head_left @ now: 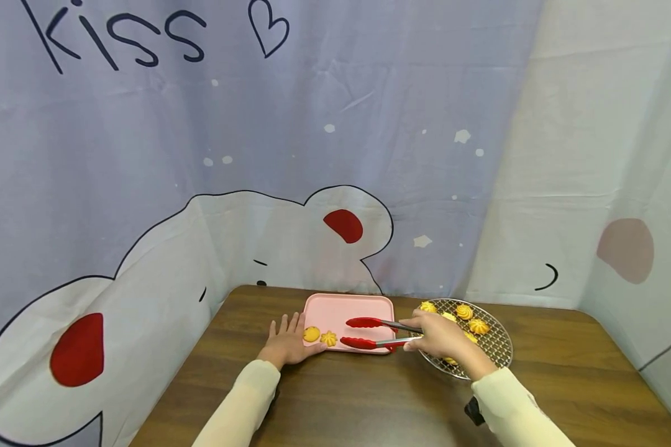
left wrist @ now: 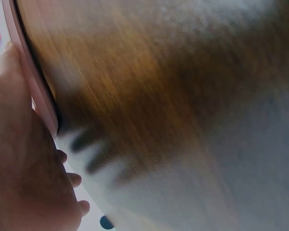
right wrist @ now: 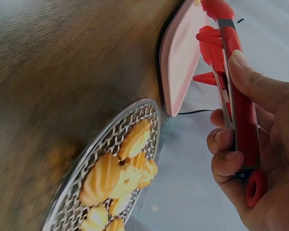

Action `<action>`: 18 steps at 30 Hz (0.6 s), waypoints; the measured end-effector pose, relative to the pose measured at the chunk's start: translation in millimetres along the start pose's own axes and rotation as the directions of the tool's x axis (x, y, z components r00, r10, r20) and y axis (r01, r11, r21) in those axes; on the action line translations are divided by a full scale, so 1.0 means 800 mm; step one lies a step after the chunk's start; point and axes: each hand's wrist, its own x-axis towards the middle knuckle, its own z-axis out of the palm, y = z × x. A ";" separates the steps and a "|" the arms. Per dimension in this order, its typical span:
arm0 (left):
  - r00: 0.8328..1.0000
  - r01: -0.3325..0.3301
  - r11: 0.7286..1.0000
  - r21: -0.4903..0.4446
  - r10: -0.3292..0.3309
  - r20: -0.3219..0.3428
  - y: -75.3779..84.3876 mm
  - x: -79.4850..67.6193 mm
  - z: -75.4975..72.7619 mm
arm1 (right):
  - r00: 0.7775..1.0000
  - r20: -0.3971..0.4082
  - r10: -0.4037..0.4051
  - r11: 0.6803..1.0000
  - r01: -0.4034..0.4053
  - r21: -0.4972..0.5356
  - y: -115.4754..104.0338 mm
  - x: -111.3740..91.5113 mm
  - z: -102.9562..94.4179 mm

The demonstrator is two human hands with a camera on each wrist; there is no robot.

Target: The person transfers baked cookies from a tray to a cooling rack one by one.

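Note:
My left hand (head_left: 291,343) is at the left end of a pink tray (head_left: 349,304), fingers spread and straight. In the left wrist view its thumb (left wrist: 10,60) lies along the tray's rim. Two yellow cookies, one round (head_left: 311,334) and one star-shaped (head_left: 328,338), lie at the tray's left side. My right hand (head_left: 442,335) grips red-tipped metal tongs (right wrist: 243,120) by their handle. The tongs' tips are apart over the tray, with no cookie between them. Beneath the right hand is a round wire rack (head_left: 499,347) with several piped cookies (head_left: 479,326), some hidden by the hand.
The tray and rack stand side by side on a brown wooden table (head_left: 369,397). A printed curtain (head_left: 425,155) hangs behind the table and at its sides. In the right wrist view, a red ring (right wrist: 256,188) sits at the tongs' handle end.

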 end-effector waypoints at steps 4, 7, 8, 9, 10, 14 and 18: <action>1.000 0.002 1.000 0.005 -0.002 -0.001 0.000 0.001 0.000 | 1.000 0.021 -0.005 1.000 0.005 0.006 -0.005 0.014 0.004; 1.000 0.002 1.000 0.008 -0.002 0.000 0.000 0.002 0.000 | 0.999 0.032 -0.011 1.000 0.010 0.007 -0.008 0.022 0.006; 1.000 0.003 1.000 0.011 -0.003 0.000 0.000 0.002 0.001 | 0.999 0.033 -0.013 1.000 0.013 0.006 -0.008 0.024 0.007; 1.000 0.004 1.000 0.012 -0.004 0.001 0.000 0.002 0.001 | 0.999 0.035 -0.021 1.000 0.021 0.013 -0.009 0.026 0.006; 1.000 0.004 1.000 0.012 -0.004 0.001 0.000 0.002 0.001 | 0.999 0.037 -0.026 1.000 0.026 0.015 -0.010 0.028 0.006; 1.000 0.006 1.000 0.017 -0.006 -0.001 -0.001 0.003 0.002 | 0.998 0.041 -0.048 0.999 0.048 0.006 -0.011 0.036 0.006; 1.000 0.007 1.000 0.022 -0.007 0.000 -0.001 0.003 0.002 | 0.996 0.048 -0.072 0.997 0.073 -0.015 -0.009 0.044 0.009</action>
